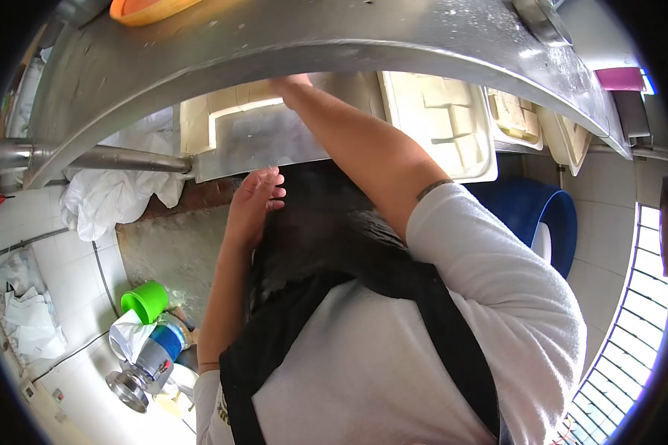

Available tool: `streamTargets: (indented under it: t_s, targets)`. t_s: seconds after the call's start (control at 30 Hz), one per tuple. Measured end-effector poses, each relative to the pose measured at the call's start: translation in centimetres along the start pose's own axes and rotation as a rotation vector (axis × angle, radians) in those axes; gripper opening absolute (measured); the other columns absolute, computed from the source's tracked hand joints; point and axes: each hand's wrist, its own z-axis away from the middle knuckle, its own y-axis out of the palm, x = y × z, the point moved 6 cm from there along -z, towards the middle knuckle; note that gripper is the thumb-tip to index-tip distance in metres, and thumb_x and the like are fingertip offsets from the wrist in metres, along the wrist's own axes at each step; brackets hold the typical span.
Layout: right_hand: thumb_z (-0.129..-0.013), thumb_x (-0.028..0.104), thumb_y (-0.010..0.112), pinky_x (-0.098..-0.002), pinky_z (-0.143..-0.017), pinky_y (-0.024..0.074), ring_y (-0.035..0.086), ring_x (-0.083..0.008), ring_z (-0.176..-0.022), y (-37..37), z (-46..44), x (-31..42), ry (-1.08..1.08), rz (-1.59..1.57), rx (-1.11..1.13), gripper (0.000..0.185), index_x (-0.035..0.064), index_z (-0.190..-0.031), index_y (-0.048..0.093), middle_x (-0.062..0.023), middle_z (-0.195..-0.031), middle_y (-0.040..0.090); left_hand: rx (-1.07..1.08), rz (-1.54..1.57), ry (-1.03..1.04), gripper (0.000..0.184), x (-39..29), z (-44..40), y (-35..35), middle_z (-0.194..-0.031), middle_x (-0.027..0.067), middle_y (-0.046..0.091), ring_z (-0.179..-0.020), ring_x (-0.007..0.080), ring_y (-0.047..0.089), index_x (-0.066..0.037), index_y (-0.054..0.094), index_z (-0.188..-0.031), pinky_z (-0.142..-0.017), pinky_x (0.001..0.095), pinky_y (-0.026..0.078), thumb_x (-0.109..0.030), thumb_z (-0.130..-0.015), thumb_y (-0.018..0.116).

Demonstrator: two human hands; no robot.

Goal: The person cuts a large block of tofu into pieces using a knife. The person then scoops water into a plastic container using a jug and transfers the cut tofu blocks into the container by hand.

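Observation:
Under the steel table's edge, my right hand [293, 80] reaches in beside a row of pale blocks [249, 96] on a metal tray [256, 141]; its fingers are hidden by the edge. Just in front of the tray's near edge is my left hand [260, 191], its fingers curled with small gaps between them and nothing visible in them. More pale blocks [438, 122] lie in a white tray [482, 172] to the right of my right forearm.
Above is the steel table [349, 37] with an orange dish [152, 9]. White bags [119, 193] hang at left. A green bucket [146, 300] stands lower left, a blue barrel [560, 222] at right. More trays [564, 141] sit at the back right.

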Motion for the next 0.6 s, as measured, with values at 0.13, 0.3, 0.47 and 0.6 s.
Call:
streamTargets:
  t_s: [0.13,0.3,0.47,0.6]
  targets:
    - [-0.096,0.035,0.067,-0.0481,-0.11,0.0438,0.056,-0.0312,-0.135,-2.7,-0.5,0.9,-0.14,-0.455,-0.166,0.056,0.0149,-0.147,0.054,-0.0112,-0.149,0.057,-0.005,0.0,0.008,0.036,-0.2,0.6,-1.3,-0.116,0.0032,0.065,-0.097,0.012,0.062,-0.007,0.063,-0.13,-0.083,0.0298,0.053,-0.035,-0.107,0.058]
    - [-0.093,0.034,0.072,-0.0439,-0.108,0.046,0.059,-0.0306,-0.13,-3.8,0.2,-0.3,0.182,-0.716,0.038,0.058,0.0109,-0.143,0.055,-0.0124,-0.145,0.059,0.009,-0.001,-0.011,0.034,0.0,1.0,-2.8,-0.116,0.0036,0.065,-0.096,0.0126,0.062,-0.009,0.064,-0.129,-0.083,0.0299,0.054,-0.033,-0.107,0.058]
    - [-0.089,0.033,0.078,-0.0397,-0.106,0.0483,0.062,-0.0301,-0.126,-3.3,3.8,-0.7,0.488,-0.783,0.214,0.061,0.0068,-0.14,0.057,-0.0136,-0.141,0.062,0.009,-0.012,-0.02,0.032,-0.1,1.4,-3.7,-0.116,0.0039,0.065,-0.096,0.0127,0.062,-0.009,0.064,-0.129,-0.082,0.0293,0.054,-0.031,-0.107,0.058]
    - [-0.077,0.026,0.089,-0.0392,-0.097,0.0538,0.067,-0.0292,-0.116,-1.6,1.6,-2.3,0.336,-0.497,0.149,0.066,-0.002,-0.129,0.059,-0.0164,-0.127,0.068,0.022,0.0,-0.024,0.036,0.2,1.1,-4.3,-0.117,0.0041,0.066,-0.098,0.0125,0.061,-0.008,0.065,-0.129,-0.084,0.0307,0.052,-0.035,-0.104,0.063]
